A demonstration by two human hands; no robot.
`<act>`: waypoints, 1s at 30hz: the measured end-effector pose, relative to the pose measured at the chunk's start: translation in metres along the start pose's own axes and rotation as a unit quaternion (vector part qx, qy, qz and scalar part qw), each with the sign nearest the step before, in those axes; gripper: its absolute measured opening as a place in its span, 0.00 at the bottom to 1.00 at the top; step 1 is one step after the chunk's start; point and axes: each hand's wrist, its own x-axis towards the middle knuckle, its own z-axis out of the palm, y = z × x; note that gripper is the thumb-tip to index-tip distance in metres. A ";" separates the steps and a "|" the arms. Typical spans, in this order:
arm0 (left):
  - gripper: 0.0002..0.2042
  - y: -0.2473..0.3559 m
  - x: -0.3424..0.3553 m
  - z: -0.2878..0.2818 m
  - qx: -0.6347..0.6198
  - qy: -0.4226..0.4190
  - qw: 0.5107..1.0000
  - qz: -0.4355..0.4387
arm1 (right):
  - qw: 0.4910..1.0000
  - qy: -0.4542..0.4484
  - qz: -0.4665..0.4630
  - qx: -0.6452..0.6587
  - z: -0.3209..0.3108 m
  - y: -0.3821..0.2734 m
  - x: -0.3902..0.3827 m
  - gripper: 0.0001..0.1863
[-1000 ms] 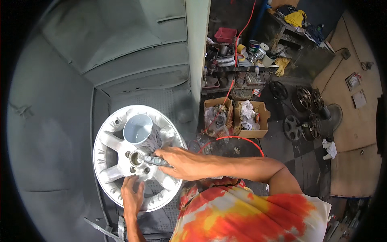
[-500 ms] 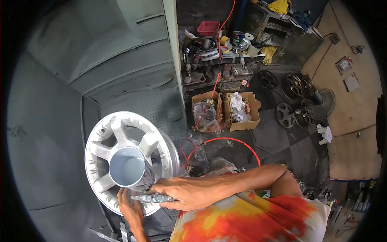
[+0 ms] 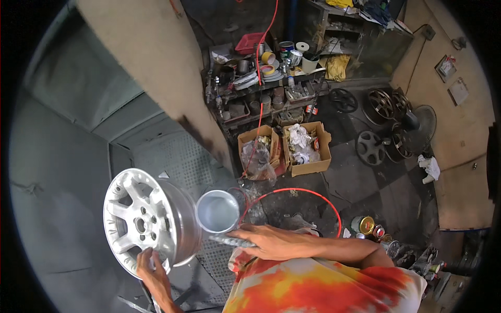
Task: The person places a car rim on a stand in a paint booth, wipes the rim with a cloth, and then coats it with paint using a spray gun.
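The right hand (image 3: pixel 269 242) is clenched round one grey metal spray gun (image 3: pixel 232 240) with one round, open-topped grey cup (image 3: pixel 217 211). The left hand (image 3: pixel 152 270), fingers half curled, meets the lower edge of one silver spoked metal wheel (image 3: pixel 147 218), left of the cup; whether it grips, I cannot tell. Beyond stand two brown cardboard boxes (image 3: pixel 313 168).

Head-worn fisheye, looking down over nearby wheel (image 3: pixel 146 225).
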 end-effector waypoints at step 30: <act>0.18 0.240 0.146 0.915 0.071 -0.510 0.813 0.273 | 0.825 0.398 0.400 -0.044 -0.153 0.307 -0.178 0.24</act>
